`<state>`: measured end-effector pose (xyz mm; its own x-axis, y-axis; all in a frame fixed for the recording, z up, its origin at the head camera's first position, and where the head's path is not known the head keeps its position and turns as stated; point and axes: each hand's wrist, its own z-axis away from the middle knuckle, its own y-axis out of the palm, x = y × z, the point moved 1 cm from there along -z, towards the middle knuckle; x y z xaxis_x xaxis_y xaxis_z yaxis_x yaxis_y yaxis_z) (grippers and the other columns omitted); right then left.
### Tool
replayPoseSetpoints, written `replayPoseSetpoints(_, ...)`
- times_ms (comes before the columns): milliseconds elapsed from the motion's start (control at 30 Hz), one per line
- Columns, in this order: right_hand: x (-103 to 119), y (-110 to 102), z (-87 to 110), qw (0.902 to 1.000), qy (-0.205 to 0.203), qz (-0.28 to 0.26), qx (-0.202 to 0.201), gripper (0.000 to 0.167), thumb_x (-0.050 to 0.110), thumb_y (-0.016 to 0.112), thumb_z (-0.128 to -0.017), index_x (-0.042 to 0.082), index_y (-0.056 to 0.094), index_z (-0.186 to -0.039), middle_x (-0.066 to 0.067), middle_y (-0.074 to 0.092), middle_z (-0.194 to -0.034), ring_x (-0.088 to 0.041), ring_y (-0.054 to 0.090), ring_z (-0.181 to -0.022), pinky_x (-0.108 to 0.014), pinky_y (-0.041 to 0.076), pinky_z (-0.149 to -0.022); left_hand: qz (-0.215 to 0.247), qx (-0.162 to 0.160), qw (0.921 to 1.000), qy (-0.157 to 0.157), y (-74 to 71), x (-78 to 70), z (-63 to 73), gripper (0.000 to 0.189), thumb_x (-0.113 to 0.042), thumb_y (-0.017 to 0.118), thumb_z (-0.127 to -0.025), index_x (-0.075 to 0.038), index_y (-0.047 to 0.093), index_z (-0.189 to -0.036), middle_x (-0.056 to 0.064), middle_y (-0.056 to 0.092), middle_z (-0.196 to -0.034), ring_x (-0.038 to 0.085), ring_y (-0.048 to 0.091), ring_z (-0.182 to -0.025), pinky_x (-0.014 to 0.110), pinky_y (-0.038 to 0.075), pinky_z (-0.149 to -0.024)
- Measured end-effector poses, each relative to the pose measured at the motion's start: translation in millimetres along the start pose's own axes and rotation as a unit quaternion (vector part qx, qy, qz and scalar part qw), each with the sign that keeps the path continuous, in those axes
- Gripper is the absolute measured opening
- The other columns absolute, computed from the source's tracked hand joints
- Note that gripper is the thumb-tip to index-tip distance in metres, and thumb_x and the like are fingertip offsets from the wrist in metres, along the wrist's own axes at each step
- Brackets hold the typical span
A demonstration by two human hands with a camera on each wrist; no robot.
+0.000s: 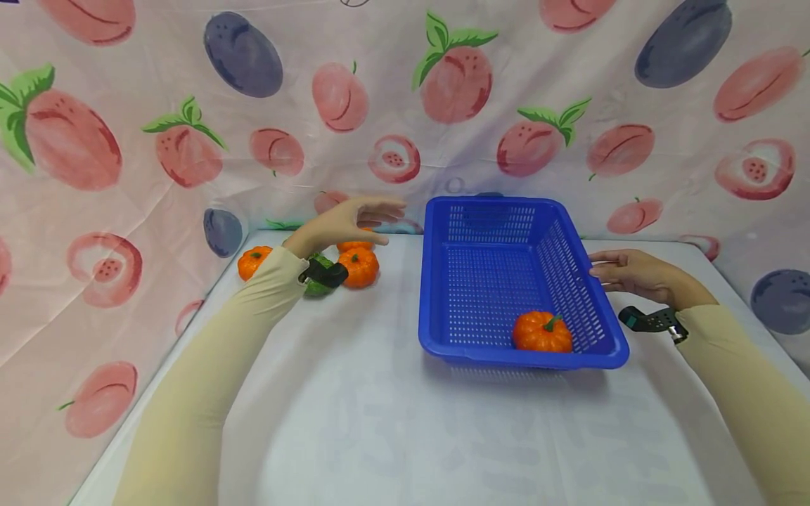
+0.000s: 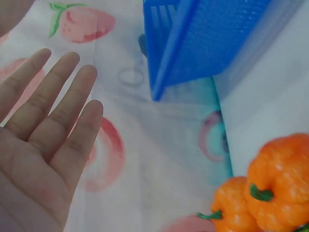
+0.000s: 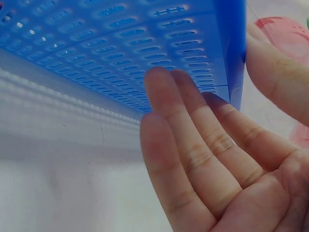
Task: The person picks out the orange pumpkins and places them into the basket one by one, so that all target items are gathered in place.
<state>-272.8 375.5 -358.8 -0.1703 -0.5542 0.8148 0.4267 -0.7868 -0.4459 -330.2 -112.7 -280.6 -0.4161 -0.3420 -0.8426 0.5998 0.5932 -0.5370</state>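
Note:
A blue plastic basket (image 1: 496, 281) with slotted walls stands on the table, a small orange pumpkin (image 1: 541, 332) in its near right corner. My right hand (image 1: 639, 274) is at the basket's right side, thumb by the rim and fairly straight fingers (image 3: 164, 96) along the outside wall. Nothing is held by my left hand (image 1: 344, 223), raised left of the basket with its fingers spread. Below that hand lie an orange pumpkin (image 1: 358, 268) and another pumpkin (image 1: 353, 245) behind it. A green vegetable (image 1: 319, 284) is partly hidden by the left wrist.
One more orange pumpkin (image 1: 253, 262) lies at the table's far left, partly behind the left sleeve. A fruit-printed cloth (image 1: 392, 84) hangs at the back and sides of the white table (image 1: 380, 407).

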Motion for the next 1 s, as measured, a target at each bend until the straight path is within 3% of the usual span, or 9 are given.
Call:
replayPoseSetpoints(267,-1,1,0.7,1.0000,-0.003,0.007,-0.004,0.068,0.028,0.052,-0.097,-0.006,0.020,-0.146,0.026,0.063,-0.096,0.001,0.064,-0.095,-0.039,0.051,-0.096,0.023,-0.026,0.9992,-0.020,-5.1,25.1,16.0,0.064,-0.006,0.068,-0.084,-0.007,0.040,-0.142,0.015,0.046,-0.143,0.030,0.041,-0.134,0.046,0.029,-0.114)
replayPoseSetpoints(667,0,1,2.1,1.0000,-0.005,0.005,-0.001,0.068,0.027,0.051,-0.097,-0.007,0.019,-0.146,0.027,0.063,-0.095,0.002,0.063,-0.095,-0.036,0.052,-0.095,0.035,-0.068,0.9947,-0.069,-8.2,59.8,33.9,0.066,-0.007,0.070,-0.083,-0.007,0.040,-0.142,0.015,0.045,-0.143,0.034,0.039,-0.134,0.046,0.037,-0.109)
replayPoseSetpoints(1000,0,0,1.7,1.0000,-0.004,0.004,-0.002,0.067,0.027,0.051,-0.097,-0.007,0.020,-0.146,0.027,0.063,-0.095,0.001,0.064,-0.094,-0.035,0.052,-0.094,0.032,-0.078,0.9943,-0.065,-8.2,80.1,38.1,0.064,0.004,0.062,-0.085,0.000,0.035,-0.143,0.026,0.037,-0.144,0.039,0.035,-0.134,0.053,0.027,-0.113)
